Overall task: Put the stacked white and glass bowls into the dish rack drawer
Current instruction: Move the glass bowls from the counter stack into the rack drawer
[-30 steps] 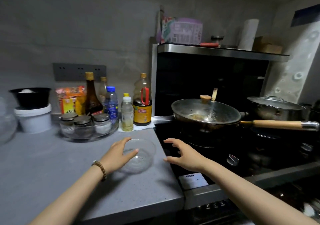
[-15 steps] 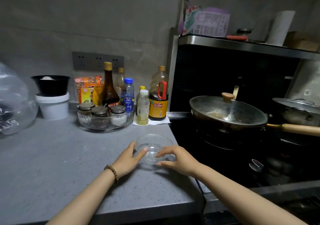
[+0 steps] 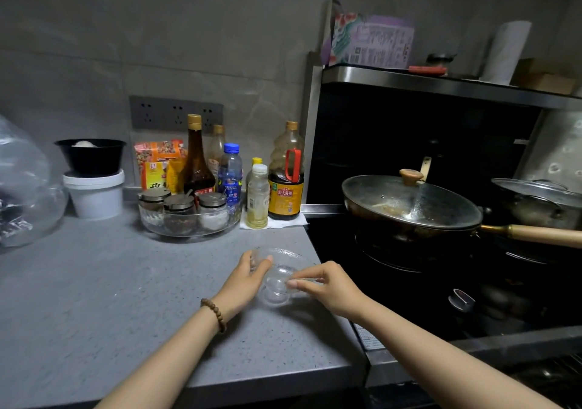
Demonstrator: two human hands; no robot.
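A clear glass bowl (image 3: pixel 279 278) is tilted up on the grey countertop (image 3: pixel 110 298), close to the stove's left edge. My left hand (image 3: pixel 244 278) holds its left rim, thumb over the edge and fingers curled behind. My right hand (image 3: pixel 327 285) pinches the right rim with the fingertips. The bowl looks lifted off the counter on its near side. No white bowl and no dish rack drawer are in view.
A glass tray of spice jars (image 3: pixel 189 216), several bottles (image 3: pixel 285 172) and a white tub with a black bowl (image 3: pixel 93 175) line the back wall. A lidded wok (image 3: pixel 409 204) with a wooden handle sits on the black stove to the right. A plastic bag (image 3: pixel 25 188) lies far left.
Both hands closed in from either side of the glass bowl and took hold of its rim. The bowl has tipped up from lying flat. My view shifted left.
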